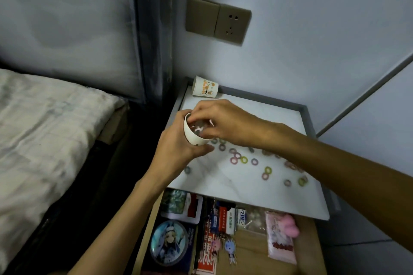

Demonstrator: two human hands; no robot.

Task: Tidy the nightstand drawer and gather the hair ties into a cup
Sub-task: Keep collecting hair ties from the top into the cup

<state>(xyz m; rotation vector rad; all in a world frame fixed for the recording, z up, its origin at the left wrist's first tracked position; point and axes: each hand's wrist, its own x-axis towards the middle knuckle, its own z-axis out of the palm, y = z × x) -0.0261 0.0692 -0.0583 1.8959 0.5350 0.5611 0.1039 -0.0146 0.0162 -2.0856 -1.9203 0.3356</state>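
My left hand [178,147] grips a small white cup [192,135] tilted toward me above the left side of the white nightstand top [279,123]. My right hand [220,121] hovers over the cup's mouth with its fingertips bunched inside it; what they pinch is hidden. Several small colourful hair ties [243,159] lie scattered across the nightstand top, to the right of the cup. Below the top, the drawer [245,241] stands pulled out.
A second white paper cup [205,87] with orange print lies on its side at the back left corner. The drawer holds a round badge [168,241], boxes, keychains and a pink packet [280,239]. A bed [44,129] lies to the left; a wall socket [218,20] above.
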